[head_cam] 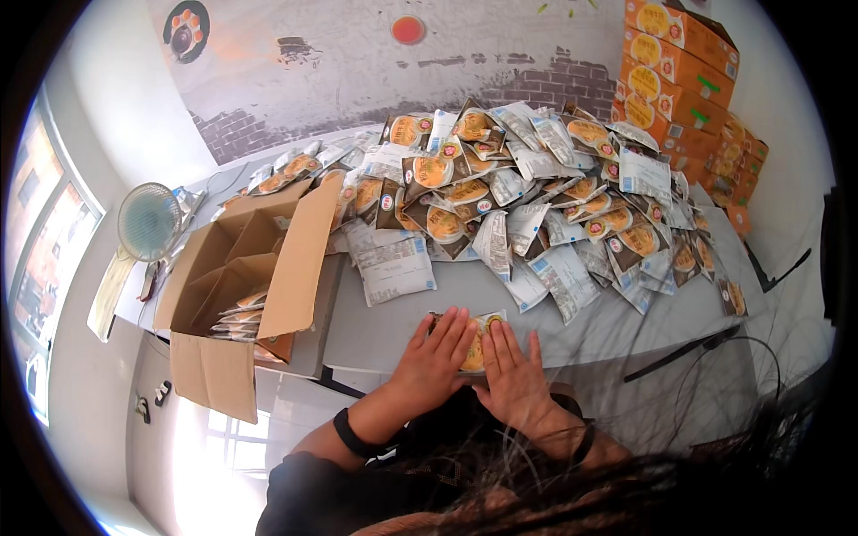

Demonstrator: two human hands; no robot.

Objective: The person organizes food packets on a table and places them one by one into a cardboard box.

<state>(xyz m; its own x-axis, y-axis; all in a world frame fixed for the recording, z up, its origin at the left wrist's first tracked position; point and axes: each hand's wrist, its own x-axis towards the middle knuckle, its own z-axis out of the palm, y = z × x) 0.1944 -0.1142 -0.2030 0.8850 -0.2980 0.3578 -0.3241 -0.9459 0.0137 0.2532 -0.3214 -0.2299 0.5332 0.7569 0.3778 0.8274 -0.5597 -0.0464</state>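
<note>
Both my hands lie on a sealed food packet (474, 355) at the front edge of the grey table (402, 335). My left hand (432, 358) rests flat across the packet's left part, fingers stretched out. On its right part lies my right hand (515, 378), palm down, with the thumb spread away. Between them shows the packet's yellow-orange printed picture; the hands hide much of the rest. Beyond my fingertips rises a heap of similar packets (462, 194), some with brown printed fronts up, others with pale backs up.
To the left stands an open cardboard carton (295, 261) with dividers and upraised flaps; stacked packets (240, 316) fill part of its near compartment. A round mesh-fronted device (149, 221) stands behind it. Orange printed cartons (677, 80) are stacked at the back right.
</note>
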